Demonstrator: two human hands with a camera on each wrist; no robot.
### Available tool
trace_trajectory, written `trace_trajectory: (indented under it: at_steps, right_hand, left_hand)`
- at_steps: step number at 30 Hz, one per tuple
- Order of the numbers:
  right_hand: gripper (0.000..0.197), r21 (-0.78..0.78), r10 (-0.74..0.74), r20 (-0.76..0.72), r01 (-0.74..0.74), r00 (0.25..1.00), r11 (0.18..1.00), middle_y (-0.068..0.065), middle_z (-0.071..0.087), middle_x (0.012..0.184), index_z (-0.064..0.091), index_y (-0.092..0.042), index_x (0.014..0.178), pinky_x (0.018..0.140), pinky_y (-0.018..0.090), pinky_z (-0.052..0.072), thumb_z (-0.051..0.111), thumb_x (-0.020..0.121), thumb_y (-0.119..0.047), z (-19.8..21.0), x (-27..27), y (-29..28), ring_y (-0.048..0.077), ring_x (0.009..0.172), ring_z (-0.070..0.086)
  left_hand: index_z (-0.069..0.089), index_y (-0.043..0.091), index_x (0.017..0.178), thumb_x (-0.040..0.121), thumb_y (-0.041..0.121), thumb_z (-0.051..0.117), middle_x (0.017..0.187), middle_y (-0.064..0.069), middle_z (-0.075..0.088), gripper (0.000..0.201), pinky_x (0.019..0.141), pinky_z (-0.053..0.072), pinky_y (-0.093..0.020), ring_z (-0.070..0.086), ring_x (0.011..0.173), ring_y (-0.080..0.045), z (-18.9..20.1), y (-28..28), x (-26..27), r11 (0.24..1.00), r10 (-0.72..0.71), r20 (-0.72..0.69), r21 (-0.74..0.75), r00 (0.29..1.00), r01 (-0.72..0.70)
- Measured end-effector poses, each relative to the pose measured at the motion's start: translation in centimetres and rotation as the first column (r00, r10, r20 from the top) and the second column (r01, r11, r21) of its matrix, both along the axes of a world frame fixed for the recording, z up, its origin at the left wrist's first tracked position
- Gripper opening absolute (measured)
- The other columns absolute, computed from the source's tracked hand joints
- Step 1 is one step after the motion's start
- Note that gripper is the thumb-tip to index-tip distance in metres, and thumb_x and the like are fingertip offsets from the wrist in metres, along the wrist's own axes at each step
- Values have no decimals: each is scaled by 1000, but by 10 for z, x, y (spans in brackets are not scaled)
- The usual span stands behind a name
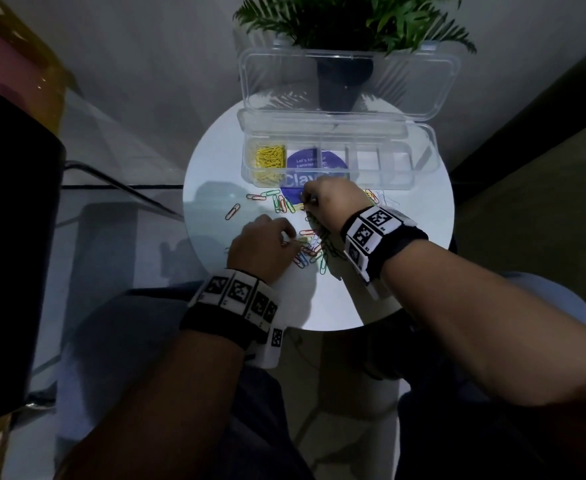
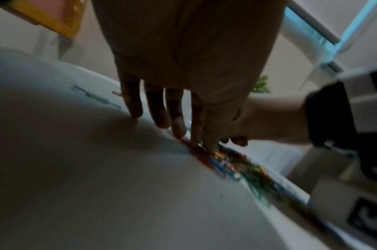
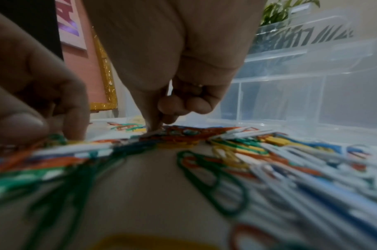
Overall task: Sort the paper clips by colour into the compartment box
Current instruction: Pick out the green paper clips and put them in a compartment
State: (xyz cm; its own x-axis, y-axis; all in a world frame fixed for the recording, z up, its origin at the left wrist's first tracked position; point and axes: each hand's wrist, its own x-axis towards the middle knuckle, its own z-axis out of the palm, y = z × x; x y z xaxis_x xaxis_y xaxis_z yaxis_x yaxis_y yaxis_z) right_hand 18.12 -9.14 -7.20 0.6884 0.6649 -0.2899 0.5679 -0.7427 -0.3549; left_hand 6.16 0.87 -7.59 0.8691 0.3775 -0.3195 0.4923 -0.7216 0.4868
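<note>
Mixed-colour paper clips (image 1: 314,251) lie in a heap on the round white table (image 1: 409,244); more lie scattered (image 1: 279,202) towards the box. The clear compartment box (image 1: 392,157) stands open at the back, with yellow clips (image 1: 269,161) in its leftmost compartment. My left hand (image 1: 293,237) is at the heap's left edge; in the left wrist view (image 2: 204,145) its thumb and forefinger meet on a clip while the other fingertips touch the table. My right hand (image 1: 307,202) pinches a clip at the heap's far side (image 3: 155,129), its other fingers curled.
The box's lid (image 1: 250,81) stands up behind it, in front of a potted plant (image 1: 343,84). A single red clip (image 1: 232,211) lies apart at the left. A blue round label (image 1: 315,161) shows through the box. Beyond the table's rim is floor.
</note>
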Motion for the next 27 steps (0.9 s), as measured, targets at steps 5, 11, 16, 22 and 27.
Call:
trace_trajectory:
  at_steps: [5, 11, 16, 22, 27]
  right_hand:
    - [20, -56, 22, -11, -23, 1000, 998, 11, 59, 112, 61, -11, 106, 85, 32, 44, 52, 89, -12, 7, 0, 0, 29, 102, 56]
    - [23, 27, -47, -57, 49, 997, 998, 18, 59, 110, 58, -2, 106, 86, 34, 43, 44, 91, -11, 22, -3, -21, 31, 102, 56]
    - [18, 201, -172, -62, 181, 983, 963, 19, 64, 91, 59, 0, 94, 72, 32, 43, 48, 90, -14, 24, -11, -37, 29, 82, 58]
    - [9, 285, -258, -155, 293, 954, 913, 10, 62, 79, 61, -5, 87, 59, 16, 34, 55, 85, -10, 19, -18, -50, 18, 68, 50]
    - [18, 342, -312, -351, 431, 883, 835, 2, 67, 83, 67, -12, 94, 59, 3, 40, 53, 85, -4, 23, -21, -61, 12, 70, 61]
  left_hand:
    - [65, 25, 93, 81, 32, 64, 105, -2, 58, 14, 86, 49, -37, 55, 104, -24, 1, 1, 2, 995, 9, -16, 102, 1000, -8]
    - [64, 25, 103, 81, 28, 60, 108, -3, 58, 23, 89, 47, -37, 54, 105, -24, -1, 7, 4, 998, 32, 38, 48, 999, -34]
    - [65, 28, 102, 83, 40, 61, 111, -2, 57, 23, 88, 40, -33, 50, 108, -24, -4, -8, 7, 965, -130, 73, 237, 989, 109]
    - [66, 24, 98, 88, 30, 53, 112, -1, 57, 17, 89, 36, -34, 49, 110, -24, -6, -15, 13, 919, -211, 23, 346, 977, 191]
    - [55, 20, 80, 82, 16, 57, 77, 2, 63, 5, 71, 43, -28, 61, 78, -22, 2, -17, 17, 979, 30, 198, -204, 980, 11]
